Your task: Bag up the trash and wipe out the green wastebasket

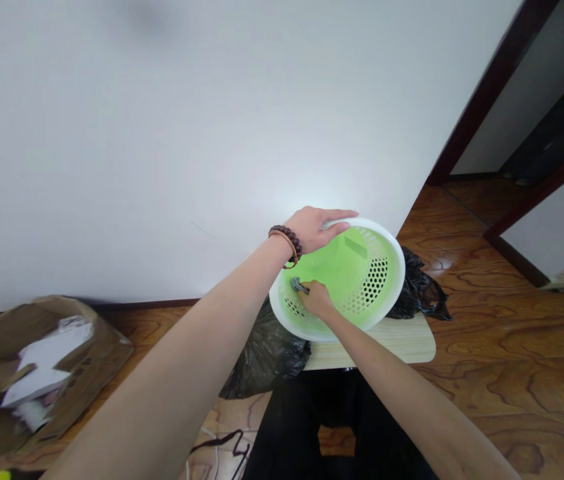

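Note:
A round white basket with a green perforated inner strainer is tilted up on a small light wooden table. My left hand, with a bead bracelet at the wrist, grips the basket's upper left rim. Inside the strainer at its lower left, my right hand is closed on a small dark grey object, pressed against the green wall. I cannot make out what that object is.
A white wall rises just behind the table. Black plastic bags lie beside and under the table. An open cardboard box holding papers sits on the wooden floor at the left. A dark doorframe stands at the right.

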{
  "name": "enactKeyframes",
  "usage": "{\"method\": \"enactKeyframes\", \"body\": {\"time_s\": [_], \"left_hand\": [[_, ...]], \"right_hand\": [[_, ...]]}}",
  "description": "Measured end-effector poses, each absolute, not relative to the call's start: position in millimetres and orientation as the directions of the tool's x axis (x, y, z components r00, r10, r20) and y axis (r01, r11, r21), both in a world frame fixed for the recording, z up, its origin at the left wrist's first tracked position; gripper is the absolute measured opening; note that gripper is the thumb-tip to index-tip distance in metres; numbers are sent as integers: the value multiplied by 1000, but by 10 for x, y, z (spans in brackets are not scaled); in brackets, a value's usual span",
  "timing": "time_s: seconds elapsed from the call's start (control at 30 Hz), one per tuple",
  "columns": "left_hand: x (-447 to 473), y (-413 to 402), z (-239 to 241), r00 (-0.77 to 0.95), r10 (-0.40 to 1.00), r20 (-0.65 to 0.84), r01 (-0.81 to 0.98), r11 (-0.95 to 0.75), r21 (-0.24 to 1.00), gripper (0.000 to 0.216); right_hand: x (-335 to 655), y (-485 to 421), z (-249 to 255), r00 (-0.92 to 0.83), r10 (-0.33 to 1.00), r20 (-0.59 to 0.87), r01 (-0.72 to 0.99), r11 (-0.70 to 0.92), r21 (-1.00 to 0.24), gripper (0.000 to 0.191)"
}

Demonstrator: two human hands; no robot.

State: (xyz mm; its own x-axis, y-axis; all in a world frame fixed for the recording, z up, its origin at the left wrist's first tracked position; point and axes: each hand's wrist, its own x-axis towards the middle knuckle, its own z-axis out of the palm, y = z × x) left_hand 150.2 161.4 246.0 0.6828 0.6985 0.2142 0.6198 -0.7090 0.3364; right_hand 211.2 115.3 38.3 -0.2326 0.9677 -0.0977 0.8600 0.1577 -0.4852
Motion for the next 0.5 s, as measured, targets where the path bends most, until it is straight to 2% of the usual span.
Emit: {"method": "enactKeyframes", "body": {"time_s": [0.07, 0.2, 0.27, 0.4, 0.5], "left_hand": [[1503, 1616, 2456, 688, 691, 221, 611, -716, 338, 44], [1518, 1623, 2455, 694, 688, 211, 607, -717, 344, 45], [1524, 1628, 2454, 691, 692, 211, 610, -714, 345, 45], [1524, 1633, 2446, 691, 689, 219, 605, -717, 347, 44], [1516, 1632, 2445, 701, 680, 213, 597, -724, 347, 45]], "right_hand": [[2249, 1126, 369, -231, 967, -105, 905, 174, -388, 28], [2687, 1156, 364, -183, 980, -79, 981, 177, -74, 28], [2839, 1210, 362, -167, 986, -26, 986, 167, 1, 28], [2822, 1339, 299, -129, 992, 15, 992, 129, -1, 32], [2542, 1428, 217, -70, 997, -39, 995, 67, -77, 32]]}}
